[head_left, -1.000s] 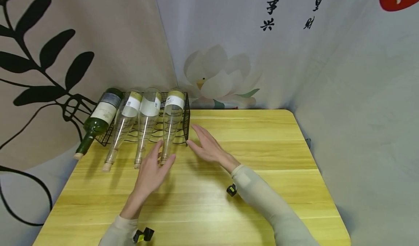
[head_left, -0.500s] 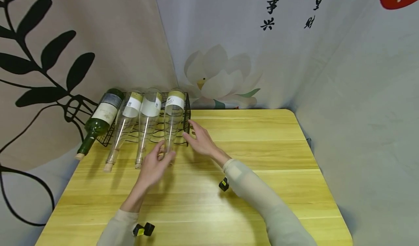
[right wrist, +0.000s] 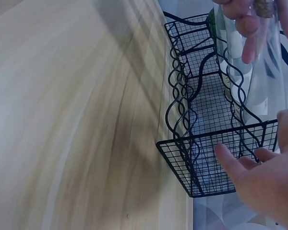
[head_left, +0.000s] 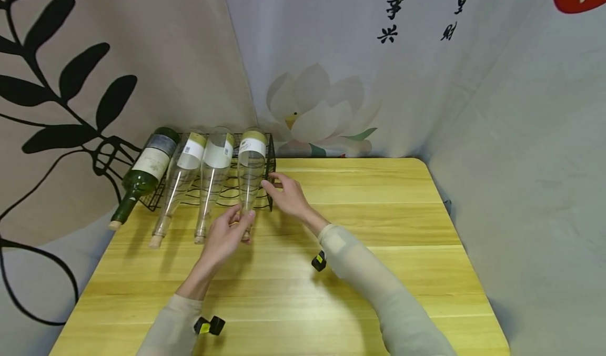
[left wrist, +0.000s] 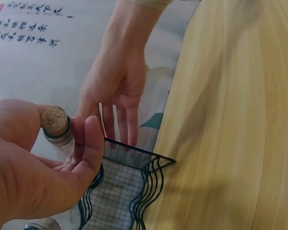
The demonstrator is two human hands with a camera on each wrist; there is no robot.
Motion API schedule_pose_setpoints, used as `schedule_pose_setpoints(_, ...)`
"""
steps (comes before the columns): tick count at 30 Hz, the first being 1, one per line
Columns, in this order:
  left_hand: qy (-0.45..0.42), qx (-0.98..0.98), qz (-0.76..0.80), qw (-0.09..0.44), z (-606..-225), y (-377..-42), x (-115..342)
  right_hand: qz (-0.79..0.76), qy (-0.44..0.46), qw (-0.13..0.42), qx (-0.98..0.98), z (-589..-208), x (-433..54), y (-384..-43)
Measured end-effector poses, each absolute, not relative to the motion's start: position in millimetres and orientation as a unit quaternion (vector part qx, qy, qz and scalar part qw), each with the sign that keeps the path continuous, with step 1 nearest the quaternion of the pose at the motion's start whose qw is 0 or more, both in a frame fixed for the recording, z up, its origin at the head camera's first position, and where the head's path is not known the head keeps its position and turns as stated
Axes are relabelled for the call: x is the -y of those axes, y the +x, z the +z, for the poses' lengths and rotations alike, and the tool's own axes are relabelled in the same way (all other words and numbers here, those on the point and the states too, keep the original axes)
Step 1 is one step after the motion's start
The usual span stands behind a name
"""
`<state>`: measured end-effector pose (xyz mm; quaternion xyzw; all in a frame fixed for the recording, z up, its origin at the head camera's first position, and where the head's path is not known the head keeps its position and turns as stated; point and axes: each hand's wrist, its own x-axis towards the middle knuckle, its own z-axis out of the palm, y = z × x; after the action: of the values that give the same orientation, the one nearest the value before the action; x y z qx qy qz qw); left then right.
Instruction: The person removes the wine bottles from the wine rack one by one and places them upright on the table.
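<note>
A clear glass bottle with a white label lies at the right end of a black wire rack, its neck toward me. My left hand holds that neck between thumb and fingers, near the cork. My right hand is at the rack's right end panel, fingers mostly straight. In the right wrist view, one finger of the right hand lies over the mesh panel; contact with the bottle cannot be made out.
Two more clear bottles and a green bottle lie in the rack to the left, their corked necks overhanging its front. The rack stands at the back left of the wooden table, against a printed curtain.
My left hand has moved slightly up and right and closed around the right bottle's neck. My right hand has shifted left to the rack's end. The bottles look unmoved.
</note>
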<state>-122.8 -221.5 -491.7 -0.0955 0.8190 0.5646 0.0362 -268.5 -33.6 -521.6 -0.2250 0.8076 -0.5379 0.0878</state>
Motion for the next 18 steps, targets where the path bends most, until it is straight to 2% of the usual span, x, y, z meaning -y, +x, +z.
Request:
schedule_pose_setpoints(10,-0.097,-0.793,0.601,0.031,-485.5,-120.8,224.1,-0.566,-0.195,0.114,-0.793,-516.0,35.2,-270.5)
schedule_pose_setpoints(18,-0.091,-0.818,0.568,0.011,-479.5,-116.6,225.5,-0.573,-0.193,0.129,-0.786,-519.7,32.0,-276.2)
